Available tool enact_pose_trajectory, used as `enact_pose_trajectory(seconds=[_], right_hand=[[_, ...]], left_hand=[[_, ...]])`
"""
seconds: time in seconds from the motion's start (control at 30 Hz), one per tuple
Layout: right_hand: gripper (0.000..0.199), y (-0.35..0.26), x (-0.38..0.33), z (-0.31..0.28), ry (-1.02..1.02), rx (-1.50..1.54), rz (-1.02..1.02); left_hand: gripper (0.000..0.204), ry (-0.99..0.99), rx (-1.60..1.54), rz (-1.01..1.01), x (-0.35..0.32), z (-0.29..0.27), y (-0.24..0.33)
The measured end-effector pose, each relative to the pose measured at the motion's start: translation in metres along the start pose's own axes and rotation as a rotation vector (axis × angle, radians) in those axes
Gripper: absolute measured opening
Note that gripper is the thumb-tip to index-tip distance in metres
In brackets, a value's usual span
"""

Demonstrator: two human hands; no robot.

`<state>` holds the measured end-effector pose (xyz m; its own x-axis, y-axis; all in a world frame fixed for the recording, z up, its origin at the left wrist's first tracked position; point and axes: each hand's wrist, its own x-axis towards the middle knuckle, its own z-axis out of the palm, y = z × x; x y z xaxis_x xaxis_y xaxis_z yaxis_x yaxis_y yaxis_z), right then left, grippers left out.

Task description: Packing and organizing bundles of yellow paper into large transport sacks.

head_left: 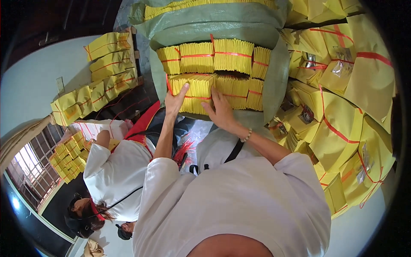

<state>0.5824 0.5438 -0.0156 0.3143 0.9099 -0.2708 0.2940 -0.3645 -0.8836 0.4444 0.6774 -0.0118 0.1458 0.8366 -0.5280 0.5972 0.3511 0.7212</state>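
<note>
Packing workshop, stacked yellow bundles [233, 55], green sack [218, 32]

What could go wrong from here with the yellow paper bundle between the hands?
The bundle of flat yellow paper packets could slip between the left hand and right hand, which are at its sides. Its narrow red band might slide, letting packets fan out. The yellow bundle close on its right might be dragged along.

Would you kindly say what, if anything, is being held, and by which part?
A yellow bundle, by its sides: left hand at the left, right hand at the right.
</note>
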Motion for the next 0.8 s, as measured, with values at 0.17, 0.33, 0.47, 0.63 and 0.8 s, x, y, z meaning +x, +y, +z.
enact_pose_trajectory(seconds=[0.17, 0.33, 0.47, 0.63, 0.8], right_hand=[[0.071, 0.001, 0.012, 0.0, -0.016, -0.017, 0.026], [0.069, 0.016, 0.022, 0.004, -0.108, 0.018, 0.048], [0.067, 0.037, 0.016, 0.012, 0.026, 0.003, -0.057], [0.065, 0.02, 0.018, 0.012, 0.004, -0.054, -0.008], [0.065, 0.013, 0.02, 0.01, -0.087, -0.108, 0.086]], left_hand=[[0.06, 0.034, 0.038, 0.01, 0.009, 0.004, 0.001], [0.068, 0.066, 0.112, -0.044, 0.026, 0.006, -0.02], [0.071, 0.129, 0.148, -0.008, 0.016, 0.021, -0.013], [0.059, 0.167, 0.194, 0.055, 0.018, 0.016, -0.017], [0.067, 0.244, 0.247, 0.097, 0.018, 0.016, -0.017]])
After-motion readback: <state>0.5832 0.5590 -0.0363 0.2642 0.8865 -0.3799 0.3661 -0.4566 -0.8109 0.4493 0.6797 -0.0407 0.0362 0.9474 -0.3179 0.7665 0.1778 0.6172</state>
